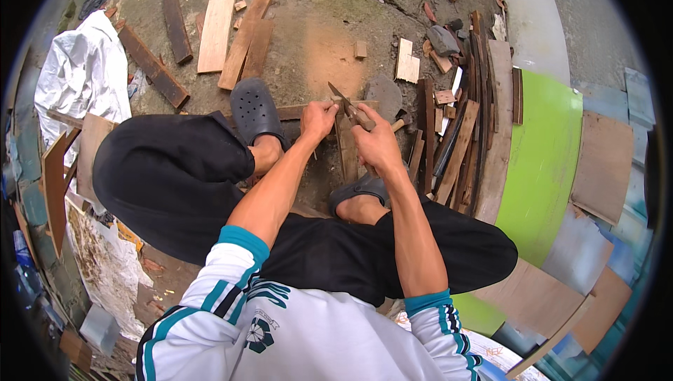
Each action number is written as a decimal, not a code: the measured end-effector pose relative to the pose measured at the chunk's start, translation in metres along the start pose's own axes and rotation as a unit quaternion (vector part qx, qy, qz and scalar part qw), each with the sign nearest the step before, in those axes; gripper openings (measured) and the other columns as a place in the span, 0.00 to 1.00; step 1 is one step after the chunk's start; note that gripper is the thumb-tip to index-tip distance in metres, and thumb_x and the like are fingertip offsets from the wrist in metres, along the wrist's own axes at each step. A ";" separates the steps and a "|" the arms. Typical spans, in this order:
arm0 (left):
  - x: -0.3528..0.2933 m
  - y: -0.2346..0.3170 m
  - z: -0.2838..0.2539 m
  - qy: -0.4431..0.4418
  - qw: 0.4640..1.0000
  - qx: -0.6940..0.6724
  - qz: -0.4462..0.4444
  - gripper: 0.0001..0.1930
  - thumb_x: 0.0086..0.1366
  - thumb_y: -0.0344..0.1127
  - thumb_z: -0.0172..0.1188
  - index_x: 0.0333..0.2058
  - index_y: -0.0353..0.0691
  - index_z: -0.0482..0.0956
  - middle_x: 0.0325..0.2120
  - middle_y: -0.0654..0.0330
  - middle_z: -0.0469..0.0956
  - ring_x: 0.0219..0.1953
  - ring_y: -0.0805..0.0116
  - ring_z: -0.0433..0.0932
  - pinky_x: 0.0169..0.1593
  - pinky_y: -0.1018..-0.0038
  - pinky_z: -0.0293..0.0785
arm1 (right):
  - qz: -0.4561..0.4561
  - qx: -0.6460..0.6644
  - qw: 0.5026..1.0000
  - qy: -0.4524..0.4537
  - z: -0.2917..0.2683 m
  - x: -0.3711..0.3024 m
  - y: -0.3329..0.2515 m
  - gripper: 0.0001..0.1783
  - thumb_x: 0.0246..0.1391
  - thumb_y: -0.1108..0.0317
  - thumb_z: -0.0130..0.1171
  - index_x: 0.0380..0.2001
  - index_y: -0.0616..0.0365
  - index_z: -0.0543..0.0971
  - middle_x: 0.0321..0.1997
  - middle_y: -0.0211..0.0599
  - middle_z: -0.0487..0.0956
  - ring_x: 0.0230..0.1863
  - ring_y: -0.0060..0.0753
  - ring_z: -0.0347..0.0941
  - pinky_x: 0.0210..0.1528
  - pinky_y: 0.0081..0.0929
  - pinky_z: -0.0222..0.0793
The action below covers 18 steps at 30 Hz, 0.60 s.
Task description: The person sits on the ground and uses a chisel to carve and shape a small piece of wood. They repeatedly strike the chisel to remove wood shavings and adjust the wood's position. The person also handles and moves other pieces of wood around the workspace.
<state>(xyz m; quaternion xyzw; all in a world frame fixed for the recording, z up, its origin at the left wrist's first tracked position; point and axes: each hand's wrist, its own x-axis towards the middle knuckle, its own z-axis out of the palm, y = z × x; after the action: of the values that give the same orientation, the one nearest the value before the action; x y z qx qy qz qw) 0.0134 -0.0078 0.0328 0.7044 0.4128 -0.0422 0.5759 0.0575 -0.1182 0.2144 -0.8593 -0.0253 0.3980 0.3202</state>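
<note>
Both grips are closed. The right hand (378,144) is clamped on the handle of a knife (348,106), its blade pointing up and away over the ground. The left hand (319,119) pinches the top of a wood strip (346,148), which stands between the feet with the blade laid against its upper end. The left fingers sit just beside the blade, so a slip off the wood, or a sudden split along the grain, could carry the edge into them. The strip is steadied only by that pinch and may twist or kick out. Both feet wear soft clogs (255,109) close under the cut, and loose planks (219,15) lie near, so the crouched footing looks unsure.
</note>
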 end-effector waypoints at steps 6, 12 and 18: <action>0.001 -0.023 -0.002 0.028 0.999 -0.041 0.004 0.20 0.65 0.45 0.66 0.47 0.36 0.86 0.42 0.43 0.85 0.46 0.48 0.86 0.50 0.62 0.79 | -0.070 -0.023 0.997 -0.012 -0.024 -0.082 -0.007 0.31 0.57 0.68 0.55 0.65 0.62 0.72 0.44 0.58 0.83 0.45 0.49 0.82 0.49 0.39 0.75; 0.006 -0.018 0.007 0.006 1.000 -0.015 0.016 0.21 0.64 0.46 0.67 0.47 0.35 0.87 0.42 0.42 0.85 0.47 0.49 0.86 0.51 0.62 0.79 | -0.037 -0.009 0.999 -0.002 -0.001 0.008 -0.005 0.32 0.56 0.69 0.54 0.66 0.63 0.71 0.22 0.48 0.80 0.14 0.38 0.74 0.24 0.37 0.72; -0.003 -0.022 -0.003 0.015 0.999 -0.026 -0.014 0.20 0.63 0.45 0.67 0.47 0.36 0.87 0.46 0.46 0.85 0.50 0.50 0.85 0.54 0.65 0.78 | -0.047 -0.048 0.997 -0.040 -0.036 -0.075 -0.028 0.33 0.57 0.67 0.54 0.66 0.65 0.70 0.44 0.62 0.83 0.45 0.53 0.82 0.50 0.41 0.75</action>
<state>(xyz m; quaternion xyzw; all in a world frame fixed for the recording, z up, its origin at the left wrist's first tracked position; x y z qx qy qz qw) -0.0038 -0.0072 0.0189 0.6840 0.4318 -0.0288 0.5873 0.0370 -0.1379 0.2977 -0.8551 -0.0977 0.4148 0.2954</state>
